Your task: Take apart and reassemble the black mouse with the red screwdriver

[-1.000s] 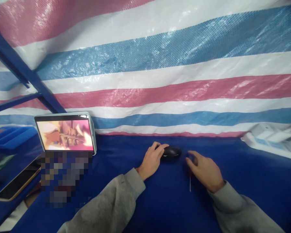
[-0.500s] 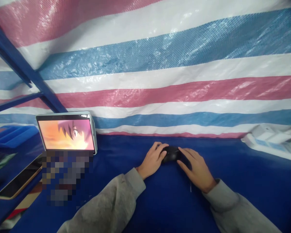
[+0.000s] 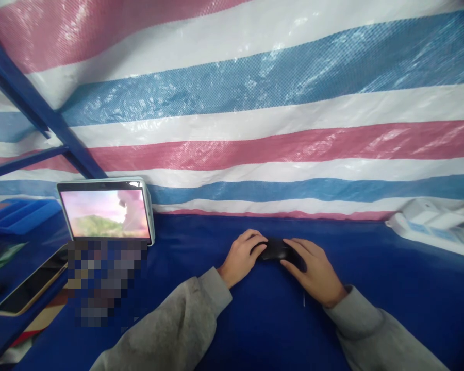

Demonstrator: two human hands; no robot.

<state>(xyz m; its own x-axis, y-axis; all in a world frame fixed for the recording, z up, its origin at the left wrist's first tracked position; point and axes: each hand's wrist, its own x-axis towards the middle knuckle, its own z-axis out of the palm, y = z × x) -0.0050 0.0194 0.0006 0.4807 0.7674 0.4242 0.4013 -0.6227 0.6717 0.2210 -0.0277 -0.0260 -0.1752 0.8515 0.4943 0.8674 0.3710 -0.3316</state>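
2 hands (image 3: 244, 258) (image 3: 313, 269) at opposite ends of 1 black mouse (image 3: 272, 250) on blue tabletop (image 3: 263, 319)

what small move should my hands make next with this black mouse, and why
I'd probably try a slight lift of the black mouse with both hands: the left hand is at one end, the right hand at the other. A thin rod shows below the right hand, so gently.
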